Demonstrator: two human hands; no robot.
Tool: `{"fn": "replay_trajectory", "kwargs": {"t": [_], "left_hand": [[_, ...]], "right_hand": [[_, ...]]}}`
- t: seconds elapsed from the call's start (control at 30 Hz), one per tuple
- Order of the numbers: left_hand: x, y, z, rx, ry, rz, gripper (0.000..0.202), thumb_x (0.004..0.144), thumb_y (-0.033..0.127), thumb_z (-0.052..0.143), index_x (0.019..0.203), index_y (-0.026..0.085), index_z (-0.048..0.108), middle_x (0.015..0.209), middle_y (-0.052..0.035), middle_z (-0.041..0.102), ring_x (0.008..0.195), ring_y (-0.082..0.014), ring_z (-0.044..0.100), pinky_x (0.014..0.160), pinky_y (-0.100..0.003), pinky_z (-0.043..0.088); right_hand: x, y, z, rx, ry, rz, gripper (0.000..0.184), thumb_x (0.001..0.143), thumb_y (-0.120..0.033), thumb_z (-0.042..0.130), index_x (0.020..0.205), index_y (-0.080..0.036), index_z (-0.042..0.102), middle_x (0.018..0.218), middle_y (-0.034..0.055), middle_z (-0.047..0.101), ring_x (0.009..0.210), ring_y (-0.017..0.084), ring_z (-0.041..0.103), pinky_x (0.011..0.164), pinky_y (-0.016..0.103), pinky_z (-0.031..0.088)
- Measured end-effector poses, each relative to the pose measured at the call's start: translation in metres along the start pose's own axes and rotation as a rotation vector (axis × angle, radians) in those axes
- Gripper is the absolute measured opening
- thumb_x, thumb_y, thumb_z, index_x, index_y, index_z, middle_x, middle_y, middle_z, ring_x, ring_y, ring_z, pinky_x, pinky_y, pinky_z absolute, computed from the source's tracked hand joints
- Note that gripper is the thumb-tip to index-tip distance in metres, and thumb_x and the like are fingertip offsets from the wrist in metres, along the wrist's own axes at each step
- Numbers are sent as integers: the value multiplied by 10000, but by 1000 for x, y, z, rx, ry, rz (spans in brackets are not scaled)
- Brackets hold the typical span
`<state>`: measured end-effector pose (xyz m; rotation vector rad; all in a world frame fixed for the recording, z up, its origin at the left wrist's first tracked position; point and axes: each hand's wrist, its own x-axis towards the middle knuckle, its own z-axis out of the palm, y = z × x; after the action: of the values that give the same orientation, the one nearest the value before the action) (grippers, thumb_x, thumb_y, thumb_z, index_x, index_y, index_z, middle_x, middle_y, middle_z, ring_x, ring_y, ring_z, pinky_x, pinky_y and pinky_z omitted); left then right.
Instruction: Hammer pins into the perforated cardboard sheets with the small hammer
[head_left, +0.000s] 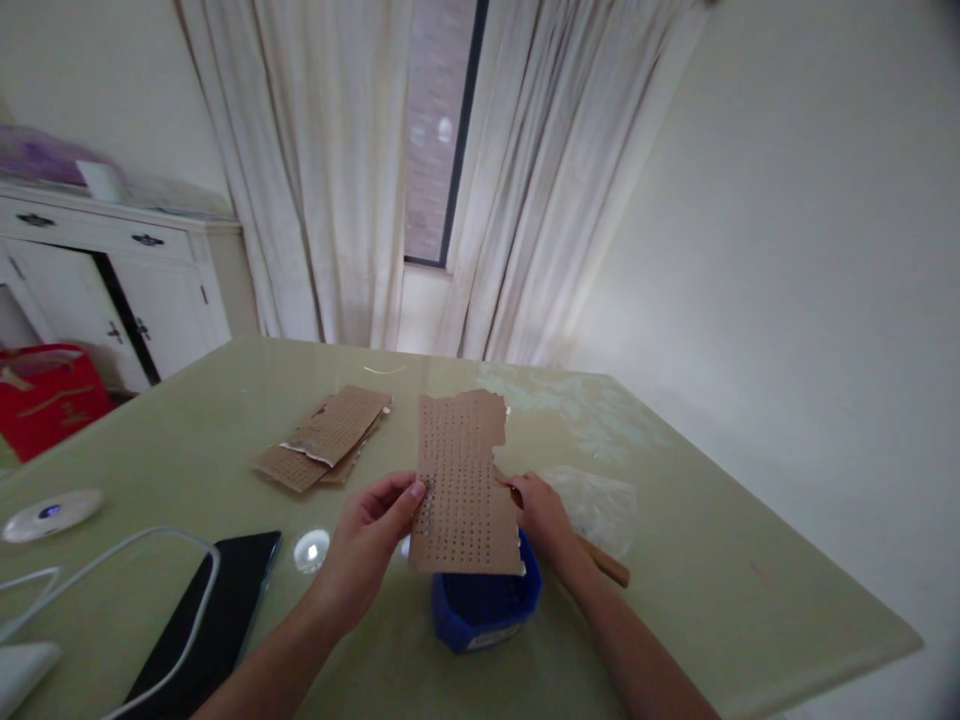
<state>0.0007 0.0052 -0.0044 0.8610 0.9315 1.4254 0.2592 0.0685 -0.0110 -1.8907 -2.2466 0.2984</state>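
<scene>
A brown cardboard sheet (461,490) with rows of small holes stands tilted over a blue plastic box (480,625). My left hand (371,530) is closed on the sheet's left edge, thumb on the near face. Small shiny bits show in the holes beside that thumb. At the torn right edge, my right hand (544,515) is closed, its fingertips partly hidden behind the sheet; it seems to grip the cardboard there. A wooden handle (611,568) lies under my right forearm, its other end hidden. Close by lies a clear plastic bag (600,500).
More perforated cardboard sheets (341,425) are piled left of centre on the green table (675,600). At the left are a black tablet-like slab (225,590), a white cable (202,600) and a white oval device (52,513). Curtains (330,180) hang behind the table.
</scene>
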Motion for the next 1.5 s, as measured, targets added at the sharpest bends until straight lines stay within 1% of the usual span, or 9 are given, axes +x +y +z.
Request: {"fn": "replay_trajectory", "kwargs": {"t": [0.23, 0.37, 0.43, 0.53, 0.67, 0.8, 0.93, 1.13, 1.5], "left_hand": [[-2, 4, -8, 92, 104, 1, 504, 700, 610, 945, 1017, 225, 874, 969, -74, 872, 952, -273, 809, 841, -360, 657], [-1, 8, -11, 161, 128, 38, 509, 713, 648, 918, 1008, 236, 869, 1042, -84, 876, 976, -292, 815, 829, -376, 668], [0, 9, -12, 158, 161, 78, 495, 723, 641, 920, 1017, 246, 867, 1053, -75, 877, 984, -279, 812, 854, -367, 668], [0, 9, -15, 186, 171, 149, 486, 760, 630, 905, 1059, 249, 864, 1064, -71, 875, 989, -274, 809, 886, -371, 671], [-5, 9, -16, 278, 97, 253, 492, 871, 637, 805, 1146, 231, 846, 1079, -94, 865, 995, -301, 811, 891, -413, 681], [-7, 4, -19, 415, 98, 415, 405, 915, 488, 790, 1250, 261, 784, 1220, -102, 821, 1060, -290, 786, 902, -385, 659], [-7, -2, -25, 622, 159, 546, 239, 876, 339, 808, 1103, 269, 786, 1124, -64, 817, 1061, -275, 750, 945, -371, 612], [-11, 0, -27, 700, 268, 649, 73, 890, 226, 718, 897, 249, 787, 948, -30, 817, 850, -209, 744, 773, -290, 596], [-15, 6, -19, 766, 302, 735, 110, 914, 301, 768, 848, 215, 786, 779, 7, 748, 656, -162, 701, 622, -241, 565]], "right_hand": [[-2, -2, -10, 125, 35, 3, 169, 943, -262, 700, 1066, -188, 788, 1029, 124, 783, 1017, 286, 715, 927, 386, 494], [-1, -11, -41, 358, 12, -105, 420, 1096, -434, 420, 1137, -188, 757, 1089, 126, 800, 989, 249, 742, 885, 366, 549], [0, -22, -57, 706, -130, -173, 562, 1105, -530, 323, 1177, -164, 743, 1042, 139, 804, 870, 240, 760, 769, 354, 578], [3, -45, -66, 1165, -420, -268, 561, 979, -665, 606, 1163, -162, 773, 1042, 139, 811, 851, 258, 770, 750, 372, 595], [9, -74, -53, 1367, -533, -215, 536, 707, -470, 992, 1124, -192, 802, 1093, 93, 832, 1019, 289, 784, 987, 447, 585], [11, -88, -36, 1525, -414, -40, 542, 677, -485, 1016, 1069, -181, 796, 1149, 113, 835, 1053, 318, 788, 1031, 505, 581], [4, -95, -28, 1636, -272, 102, 531, 665, -448, 1028, 1054, -210, 755, 1185, 98, 830, 1142, 339, 766, 1085, 537, 565], [-13, -108, -34, 1699, -411, 161, 569, 570, -366, 1051, 1053, -215, 792, 1136, 89, 845, 1198, 390, 746, 1118, 568, 556], [-30, -117, -27, 1738, -338, 231, 490, 673, -447, 1012, 1058, -200, 840, 1120, 90, 859, 1165, 373, 773, 1097, 539, 584]]}}
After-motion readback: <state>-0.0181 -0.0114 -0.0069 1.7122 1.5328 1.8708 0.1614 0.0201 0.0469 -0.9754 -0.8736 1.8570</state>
